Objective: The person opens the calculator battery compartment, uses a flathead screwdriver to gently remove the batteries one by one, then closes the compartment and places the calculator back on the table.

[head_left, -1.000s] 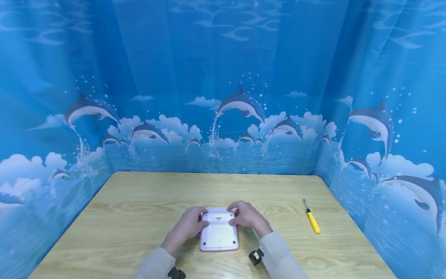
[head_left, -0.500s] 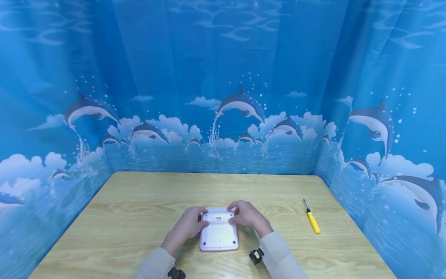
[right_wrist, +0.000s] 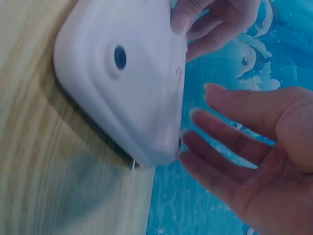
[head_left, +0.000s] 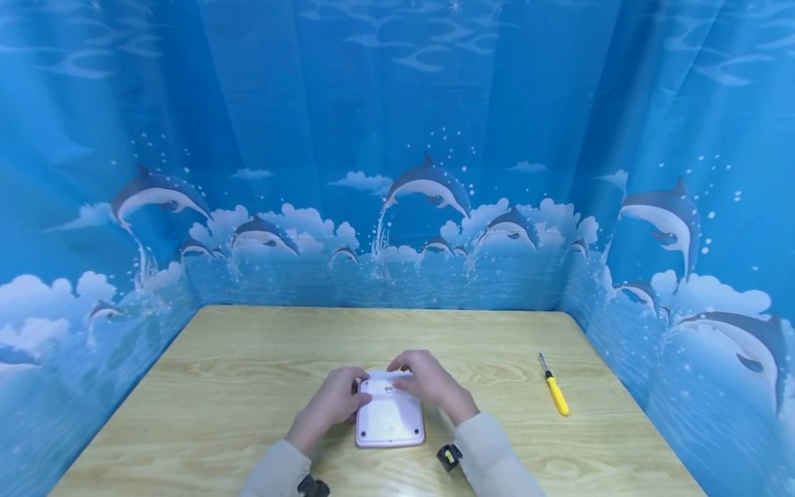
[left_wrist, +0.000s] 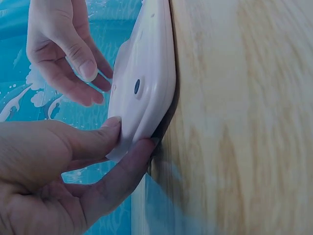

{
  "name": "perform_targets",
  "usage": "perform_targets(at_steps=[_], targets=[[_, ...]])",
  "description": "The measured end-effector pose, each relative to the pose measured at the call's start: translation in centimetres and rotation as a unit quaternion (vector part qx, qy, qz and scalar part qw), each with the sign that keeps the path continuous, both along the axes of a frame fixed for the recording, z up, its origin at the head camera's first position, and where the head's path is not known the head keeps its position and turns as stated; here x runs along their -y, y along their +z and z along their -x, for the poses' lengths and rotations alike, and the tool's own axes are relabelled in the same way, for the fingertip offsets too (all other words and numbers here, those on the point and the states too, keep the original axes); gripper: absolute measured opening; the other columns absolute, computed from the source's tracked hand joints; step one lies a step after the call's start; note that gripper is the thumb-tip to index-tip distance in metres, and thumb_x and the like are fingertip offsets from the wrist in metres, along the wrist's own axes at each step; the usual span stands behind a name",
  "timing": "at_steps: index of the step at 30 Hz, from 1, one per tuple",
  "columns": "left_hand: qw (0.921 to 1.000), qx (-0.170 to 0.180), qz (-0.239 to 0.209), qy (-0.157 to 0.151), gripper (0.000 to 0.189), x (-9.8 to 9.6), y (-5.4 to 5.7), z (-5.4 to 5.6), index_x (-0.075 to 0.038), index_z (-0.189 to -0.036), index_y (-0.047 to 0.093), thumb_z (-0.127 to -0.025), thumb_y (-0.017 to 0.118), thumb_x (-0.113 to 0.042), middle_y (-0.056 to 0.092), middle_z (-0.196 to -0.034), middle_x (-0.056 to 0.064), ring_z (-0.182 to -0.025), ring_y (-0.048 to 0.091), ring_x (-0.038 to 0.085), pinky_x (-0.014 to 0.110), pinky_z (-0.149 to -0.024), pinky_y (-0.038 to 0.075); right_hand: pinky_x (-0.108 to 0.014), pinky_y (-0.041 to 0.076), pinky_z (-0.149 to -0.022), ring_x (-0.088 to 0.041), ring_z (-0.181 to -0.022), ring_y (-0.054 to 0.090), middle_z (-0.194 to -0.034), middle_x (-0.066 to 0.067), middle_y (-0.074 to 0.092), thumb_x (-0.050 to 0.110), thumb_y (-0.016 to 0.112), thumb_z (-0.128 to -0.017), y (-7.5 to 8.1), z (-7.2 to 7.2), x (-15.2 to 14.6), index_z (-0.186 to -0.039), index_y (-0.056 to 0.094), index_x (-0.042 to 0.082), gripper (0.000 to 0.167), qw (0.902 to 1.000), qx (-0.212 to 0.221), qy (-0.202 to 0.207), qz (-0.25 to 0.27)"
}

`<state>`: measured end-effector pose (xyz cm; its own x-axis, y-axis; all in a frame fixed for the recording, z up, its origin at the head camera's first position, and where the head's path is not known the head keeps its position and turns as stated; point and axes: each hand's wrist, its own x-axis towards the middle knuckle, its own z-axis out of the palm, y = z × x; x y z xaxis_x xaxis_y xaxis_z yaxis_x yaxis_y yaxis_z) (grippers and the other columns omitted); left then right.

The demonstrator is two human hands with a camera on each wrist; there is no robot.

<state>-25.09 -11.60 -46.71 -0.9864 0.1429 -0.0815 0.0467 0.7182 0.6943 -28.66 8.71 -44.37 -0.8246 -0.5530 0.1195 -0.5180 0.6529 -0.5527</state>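
Observation:
A pale pink calculator (head_left: 390, 420) lies back side up on the wooden table, with a small latch (head_left: 388, 390) near its far end and dark round spots at its corners. My left hand (head_left: 334, 399) pinches its far left corner, thumb on the back and a finger under the edge, as the left wrist view shows. My right hand (head_left: 430, 384) hovers over the far right part, covering that corner in the head view. In the right wrist view, the right thumb and fingers are spread apart, fingertips right at the calculator's far edge, gripping nothing.
A screwdriver (head_left: 557, 393) with a yellow handle lies on the table (head_left: 267, 345) to the right, its tip pointing away. Blue curtains (head_left: 373, 103) printed with dolphins surround the table at the back and both sides.
My right hand has let go of the calculator's right edge and moved left and slightly away, toward the latch. The left hand keeps its hold, and the calculator stays about where it was.

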Motion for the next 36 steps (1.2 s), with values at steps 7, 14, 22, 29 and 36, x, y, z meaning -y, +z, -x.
perform_targets(at_steps=[7,14,22,29,36], targets=[[0.9997,-0.017,0.014,-0.006,0.041,0.3,0.0,0.2,0.0,-0.129,0.065,-0.091,0.077,-0.012,0.07,-0.096,0.008,-0.08,0.063,0.014,0.032,-0.074,0.06,-0.032,0.062,-0.086,-0.024,-0.098,0.073,-0.107,-0.012,0.078,0.003,0.076,-0.089,-0.1,-0.3,0.9,-0.11,0.076,0.003,0.022,0.999,-0.025,0.019,-0.032],[0.9994,-0.026,0.018,-0.013,0.04,0.3,0.2,0.3,0.001,-0.124,0.067,-0.089,0.08,-0.014,0.067,-0.088,0.006,-0.073,0.06,0.013,0.027,-0.064,0.054,-0.032,0.062,-0.09,-0.022,-0.101,0.074,-0.11,-0.01,0.078,0.005,0.077,-0.089,-0.3,-0.6,1.2,-0.112,0.076,0.006,0.023,0.9983,-0.03,0.012,-0.049],[0.9992,-0.028,0.028,-0.011,0.036,0.4,0.5,0.6,-0.002,-0.116,0.07,-0.085,0.083,-0.015,0.069,-0.093,0.007,-0.077,0.061,0.015,0.029,-0.068,0.057,-0.033,0.063,-0.091,-0.024,-0.103,0.075,-0.11,-0.011,0.079,0.004,0.078,-0.088,-0.2,-0.7,1.4,-0.11,0.077,0.004,0.022,0.9979,-0.037,0.015,-0.051],[0.9996,-0.022,0.02,-0.001,0.035,0.8,0.4,0.9,-0.005,-0.113,0.074,-0.082,0.087,-0.016,0.073,-0.107,0.01,-0.091,0.068,0.018,0.037,-0.08,0.062,-0.034,0.062,-0.093,-0.024,-0.105,0.074,-0.111,-0.01,0.079,0.006,0.078,-0.089,-0.1,-0.9,1.6,-0.109,0.078,0.006,0.021,0.9969,-0.042,0.009,-0.065],[0.9999,-0.013,0.009,0.001,0.035,0.9,0.3,1.1,-0.006,-0.112,0.074,-0.081,0.088,-0.016,0.073,-0.105,0.008,-0.089,0.067,0.017,0.036,-0.079,0.062,-0.034,0.063,-0.092,-0.025,-0.105,0.075,-0.11,-0.01,0.079,0.005,0.077,-0.089,-0.1,-1.1,1.9,-0.108,0.078,0.006,0.019,0.9952,-0.057,0.005,-0.079]])
